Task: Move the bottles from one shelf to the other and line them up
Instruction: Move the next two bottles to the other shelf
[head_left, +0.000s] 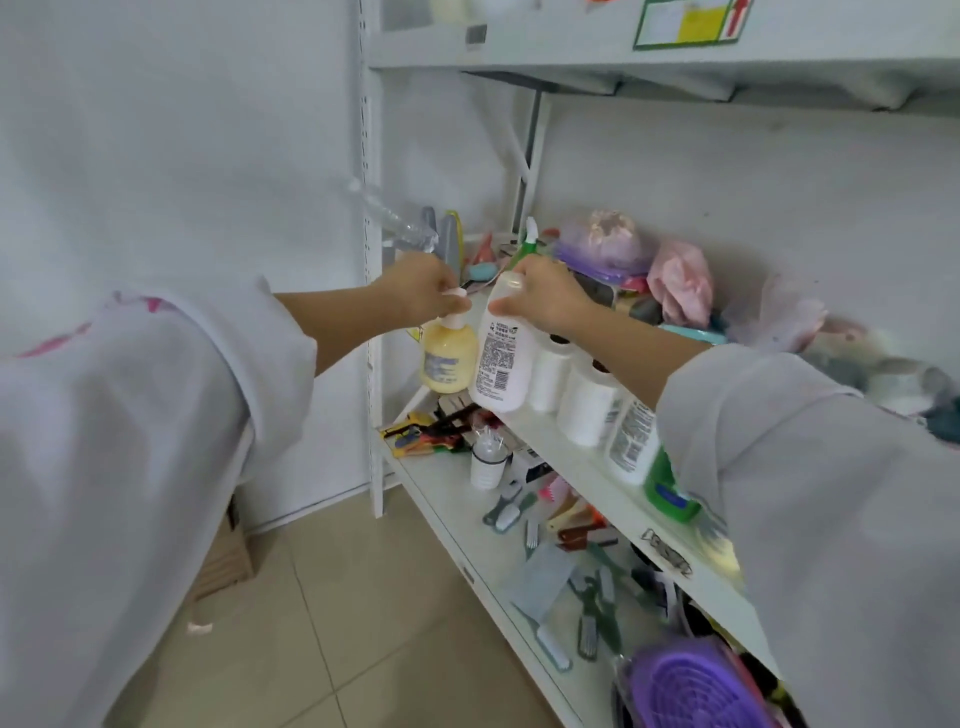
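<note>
1. The left hand (415, 288) pinches the white pump head of a yellow pump bottle (448, 358), which stands at the left end of the middle shelf (613, 499).
2. The right hand (545, 296) grips the neck of a white bottle (501, 358) with a printed label and barcode; the bottle is tilted a little and just beside the yellow one, at the front edge of the same shelf.
3. To the right of it stand two white bottles with dark caps (576, 384), then another labelled white bottle (631, 441) and a green bottle (670, 493), all in a row along the front edge.
4. Behind the row lie plastic bags (675, 280) and a green spray bottle (527, 244).
5. The lower shelf (467, 519) carries brushes, combs and a purple round basket (696, 686).
6. Both arms wear light sleeves (156, 415).
</note>
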